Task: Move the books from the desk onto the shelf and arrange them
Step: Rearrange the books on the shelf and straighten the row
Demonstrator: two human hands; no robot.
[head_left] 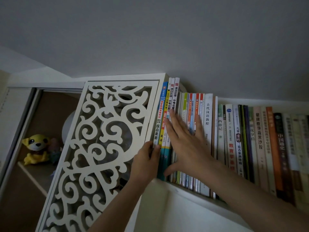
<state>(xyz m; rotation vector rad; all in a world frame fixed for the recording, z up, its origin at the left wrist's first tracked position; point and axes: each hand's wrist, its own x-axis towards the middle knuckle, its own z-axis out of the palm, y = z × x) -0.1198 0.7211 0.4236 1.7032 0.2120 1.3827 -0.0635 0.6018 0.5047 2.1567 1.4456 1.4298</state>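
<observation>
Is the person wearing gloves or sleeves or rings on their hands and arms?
No. The left hand and right hand are bare: no gloves, and no rings or watch that I can see. Both forearms are uncovered right down to the picture's edge, so no sleeves show. The room is dim, so tiny details could hide.

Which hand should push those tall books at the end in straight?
Probably the right hand: it lies flat and open across the spines beside the tall books. The left hand is busy pinching the end book's spine by the carved panel.
</observation>
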